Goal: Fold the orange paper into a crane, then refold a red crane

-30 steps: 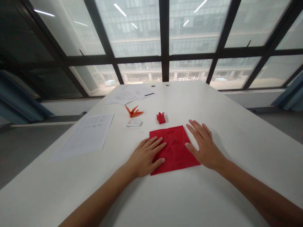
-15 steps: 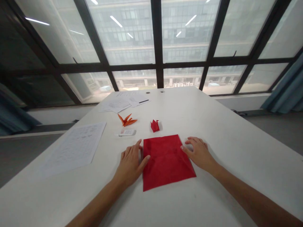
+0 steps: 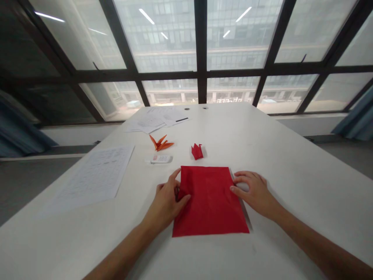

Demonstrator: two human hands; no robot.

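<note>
Head: table [image 3: 291,175], windows [image 3: 236,46], red paper [image 3: 211,204]

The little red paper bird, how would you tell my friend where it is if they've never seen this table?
On the white table by the big windows, find the flat red sheet between the left hand and right hand. Just past its far edge sits the red paper bird, compact and red, unlike the wide-spread orange paper figure to its left.
</note>
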